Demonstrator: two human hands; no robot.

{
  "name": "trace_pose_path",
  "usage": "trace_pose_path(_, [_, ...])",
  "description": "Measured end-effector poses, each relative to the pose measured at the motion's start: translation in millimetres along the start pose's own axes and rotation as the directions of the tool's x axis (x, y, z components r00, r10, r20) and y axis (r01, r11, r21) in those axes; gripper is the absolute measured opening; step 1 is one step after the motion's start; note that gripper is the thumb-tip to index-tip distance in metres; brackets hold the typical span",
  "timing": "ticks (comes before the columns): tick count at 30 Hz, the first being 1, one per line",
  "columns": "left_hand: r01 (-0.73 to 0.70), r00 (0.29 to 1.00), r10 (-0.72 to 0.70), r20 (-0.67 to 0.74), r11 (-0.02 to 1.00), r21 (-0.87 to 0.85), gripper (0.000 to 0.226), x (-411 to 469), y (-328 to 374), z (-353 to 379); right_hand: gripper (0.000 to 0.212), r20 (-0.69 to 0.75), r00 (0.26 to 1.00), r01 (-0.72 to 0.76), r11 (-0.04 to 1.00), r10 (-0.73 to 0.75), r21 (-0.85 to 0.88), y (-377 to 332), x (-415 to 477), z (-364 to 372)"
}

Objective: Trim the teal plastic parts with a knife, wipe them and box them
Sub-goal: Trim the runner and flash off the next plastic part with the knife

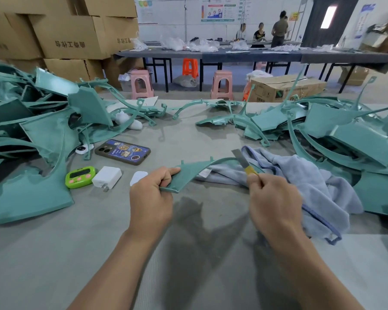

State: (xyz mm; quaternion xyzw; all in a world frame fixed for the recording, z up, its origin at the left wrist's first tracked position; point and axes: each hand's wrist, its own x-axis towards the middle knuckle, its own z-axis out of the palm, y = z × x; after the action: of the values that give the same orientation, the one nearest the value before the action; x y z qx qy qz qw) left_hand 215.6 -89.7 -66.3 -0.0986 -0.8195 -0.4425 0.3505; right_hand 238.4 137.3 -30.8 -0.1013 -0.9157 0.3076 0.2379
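Note:
My left hand [151, 193] grips the wide end of a teal plastic part [188, 173], a flat panel that narrows into a curved arm reaching right. My right hand [273, 198] holds a knife [243, 162] with a yellow handle; its grey blade rests against the curved arm's upper edge. A light blue cloth [305, 182] lies crumpled under and right of the part. Heaps of teal parts fill the left side [31, 135] and the right side [345, 135] of the table.
On the grey table [188, 253] lie a phone [122, 152], a green timer [80, 177], a white charger [106, 177] and a small white piece [138, 177]. Cardboard boxes [70, 36] stand stacked at back left, another box [287, 87] and stools behind. People sit at a far table.

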Motion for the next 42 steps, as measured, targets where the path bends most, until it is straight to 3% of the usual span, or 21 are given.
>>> trace_pose_path(2, [0.007,1.0,-0.008,-0.008,1.0,-0.027,0.022,1.2,0.7,3.3,0.05,0.043,0.982,0.176,0.974,-0.184,0.145,-10.8,-14.4,7.5])
trace_pose_path(4, [0.006,1.0,-0.007,-0.015,0.999,-0.04,0.021,1.1,-1.3,4.4,0.049,0.094,0.967,0.217,0.96,-0.236,0.175,-18.3,-22.3,17.9])
trace_pose_path(6, [0.007,1.0,-0.007,-0.007,1.0,-0.027,0.021,-0.1,-2.8,2.4,0.051,0.065,0.994,0.078,0.994,-0.084,0.079,-11.6,-10.5,22.3])
trace_pose_path(8, [0.003,1.0,-0.003,-0.002,1.0,-0.007,0.019,-0.8,-2.7,0.2,0.053,0.002,0.985,-0.171,0.985,0.171,-0.027,2.8,4.7,16.3])
trace_pose_path(10, [-0.005,1.0,0.005,-0.005,1.0,-0.002,0.019,-1.2,-1.2,0.1,0.055,-0.044,0.968,-0.249,0.968,0.249,-0.011,12.1,8.8,11.5])
trace_pose_path(13, [0.014,1.0,-0.014,0.003,1.0,-0.017,0.02,-0.5,2.2,2.7,0.054,0.0,1.0,0.023,0.98,-0.023,0.197,-2.4,-6.0,14.5])
trace_pose_path(15, [0.022,1.0,-0.022,0.001,1.0,-0.003,0.018,-0.1,1.4,3.0,0.053,0.05,0.991,0.109,0.975,-0.121,0.193,-13.8,-16.1,21.9])
trace_pose_path(18, [0.064,0.998,-0.064,-0.001,0.997,0.037,0.015,-1.0,0.2,0.7,0.055,0.081,0.992,-0.097,0.994,0.094,0.042,-0.4,-1.4,25.3])
trace_pose_path(21, [0.075,0.997,-0.075,-0.005,0.997,0.025,0.018,-0.3,0.0,-0.4,0.05,0.013,0.93,-0.367,0.928,0.368,-0.071,22.0,12.6,10.8])
trace_pose_path(23, [0.06,0.998,-0.06,-0.007,0.998,0.013,0.017,1.2,1.6,1.0,0.049,-0.017,0.939,-0.344,0.939,0.344,0.0,22.7,13.9,7.6])
trace_pose_path(25, [0.054,0.999,-0.054,0.001,0.998,0.012,0.015,2.6,1.8,1.5,0.053,0.015,0.984,-0.177,0.972,0.177,0.157,7.6,6.1,10.5])
trace_pose_path(27, [0.064,0.998,-0.064,-0.002,0.998,0.005,0.014,2.1,0.5,0.2,0.048,0.096,0.99,-0.127,0.953,0.105,0.273,-6.9,-3.7,17.0])
trace_pose_path(29, [0.068,0.998,-0.068,-0.006,0.998,0.005,0.017,0.0,0.6,-2.2,0.048,0.143,0.966,-0.251,0.925,0.218,0.286,-3.2,0.1,22.8])
trace_pose_path(33, [0.056,0.998,-0.056,-0.021,0.998,0.006,0.029,-2.7,2.5,-3.8,0.05,0.132,0.864,-0.502,0.855,0.486,0.135,28.8,20.9,15.4])
trace_pose_path(37, [0.084,0.995,-0.083,-0.048,0.996,0.032,0.046,-0.1,-1.6,-0.4,0.05,0.078,0.911,-0.412,0.899,0.405,0.15,30.6,21.6,12.7])
trace_pose_path(42, [0.116,0.989,-0.116,-0.096,0.993,-0.005,0.044,4.3,-7.6,-2.4,0.044,0.01,0.956,-0.277,0.888,0.294,0.367,16.6,15.9,14.9])
